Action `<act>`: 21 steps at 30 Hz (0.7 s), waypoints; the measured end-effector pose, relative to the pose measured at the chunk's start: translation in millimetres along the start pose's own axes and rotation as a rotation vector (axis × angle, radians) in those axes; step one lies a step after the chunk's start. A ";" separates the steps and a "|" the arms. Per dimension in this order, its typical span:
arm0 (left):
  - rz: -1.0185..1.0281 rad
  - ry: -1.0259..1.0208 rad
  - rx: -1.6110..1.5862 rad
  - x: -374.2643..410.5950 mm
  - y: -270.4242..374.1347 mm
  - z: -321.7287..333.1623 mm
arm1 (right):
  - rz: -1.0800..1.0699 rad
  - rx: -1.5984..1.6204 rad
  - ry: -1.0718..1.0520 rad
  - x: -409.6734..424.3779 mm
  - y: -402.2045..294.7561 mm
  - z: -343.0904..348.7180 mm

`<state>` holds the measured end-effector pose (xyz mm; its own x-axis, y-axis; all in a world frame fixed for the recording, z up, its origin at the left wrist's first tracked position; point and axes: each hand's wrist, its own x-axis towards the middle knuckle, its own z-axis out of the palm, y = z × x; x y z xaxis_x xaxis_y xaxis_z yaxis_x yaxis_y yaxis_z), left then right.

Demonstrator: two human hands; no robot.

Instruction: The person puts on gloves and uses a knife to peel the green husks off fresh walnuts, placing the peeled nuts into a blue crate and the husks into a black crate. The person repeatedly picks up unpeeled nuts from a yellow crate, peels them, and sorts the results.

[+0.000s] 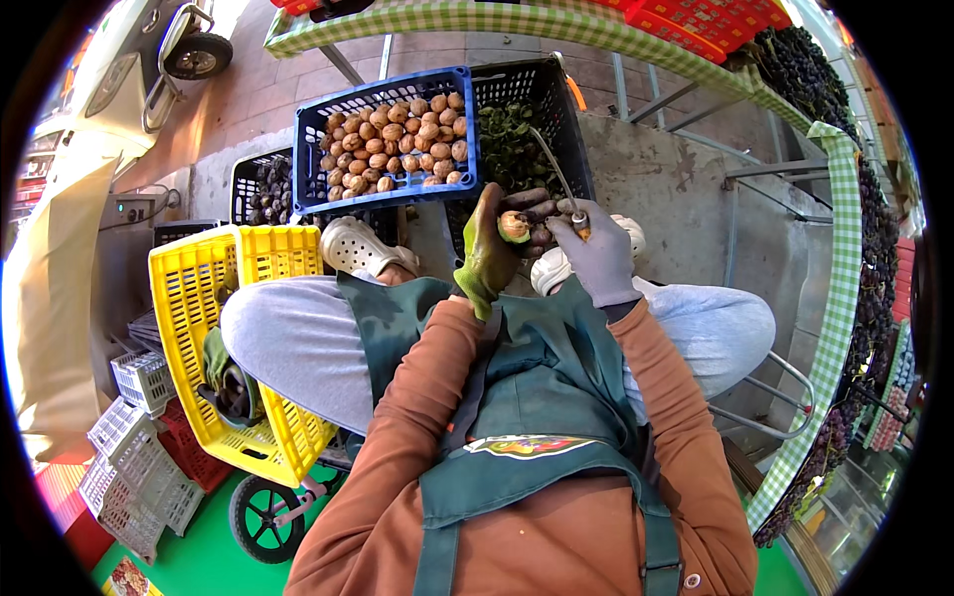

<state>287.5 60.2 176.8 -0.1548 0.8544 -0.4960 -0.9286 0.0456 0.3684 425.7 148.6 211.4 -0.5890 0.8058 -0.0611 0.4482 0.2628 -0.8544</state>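
My left hand (pixel 488 242) wears a green glove with a dark-stained palm. It holds a walnut (pixel 513 226) whose pale brown shell shows above a bit of green husk. Beside it, my right hand (pixel 594 257) in a grey glove grips a tool with a short handle and a long, curved metal shaft (pixel 552 162). The shaft points away over a black plastic crate (pixel 557 83) of dark green husk pieces (pixel 510 141). Left of that stands a blue plastic crate (pixel 387 199) with many shelled-looking brown walnuts (pixel 391 132). What the tool's tip touches is unclear.
A black crate (pixel 240 195) with dark, blackened nuts (pixel 272 186) sits partly under the blue one. At my left leg, a yellow crate (pixel 279 261) holds gloves (pixel 227 380). Tables with green checked cloth (pixel 838 223) bear grapes (pixel 872 246) ahead and right.
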 end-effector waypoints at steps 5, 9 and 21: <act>0.449 0.027 0.431 -13.2 2.0 17.5 | -0.265 -0.077 -0.023 0.1 -19.7 -3.9; 0.414 0.074 0.259 -21.8 2.2 30.5 | -0.383 -0.384 -0.009 -18.0 -28.1 -7.8; 0.402 0.070 0.330 -30.8 5.5 37.3 | -0.401 -0.664 -0.055 -29.5 -32.7 -13.2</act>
<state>299.8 53.4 223.4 -0.5095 0.8020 -0.3117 -0.6374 -0.1084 0.7629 437.3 123.2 247.9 -0.8161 0.5590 0.1466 0.4925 0.8054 -0.3297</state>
